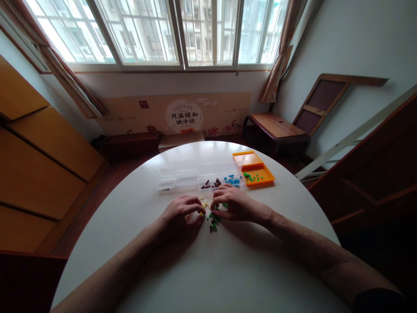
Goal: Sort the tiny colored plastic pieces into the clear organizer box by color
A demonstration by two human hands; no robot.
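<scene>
My left hand is over the white table, its thumb and index finger curled toward each other beside small yellow bricks. Whether one is pinched between the fingertips is too small to tell. Facing it, my right hand has its thumb and index finger brought together above a loose group of small green bricks. What those fingertips hold, if anything, cannot be made out. Pale yellow bricks lie between the two hands. A dark brown brick is at the near end of the green group.
Beyond my hands, a clear plastic case has dark brown bricks and blue bricks in it. To its right, an orange tray holds green bricks. They stand on a round white table. A wooden chair is behind.
</scene>
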